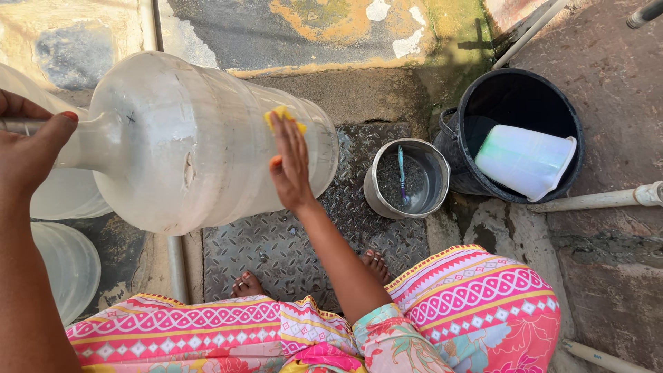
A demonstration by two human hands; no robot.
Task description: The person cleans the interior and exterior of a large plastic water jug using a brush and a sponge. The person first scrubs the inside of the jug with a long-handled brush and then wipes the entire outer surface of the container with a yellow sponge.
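A large clear plastic water jug (186,138) lies tilted on its side above the ground, its neck pointing left. My left hand (27,148) grips that neck at the left edge of the view. My right hand (290,162) presses a small yellow sponge (282,116) flat against the jug's side near its base. Only a corner of the sponge shows above my fingers.
A steel pot (407,179) with a toothbrush in it stands on a metal tread plate (276,242). A black bucket (518,131) holding a white plastic jug (525,160) is at right. More clear jugs (65,266) stand at left. Pipes run along the ground.
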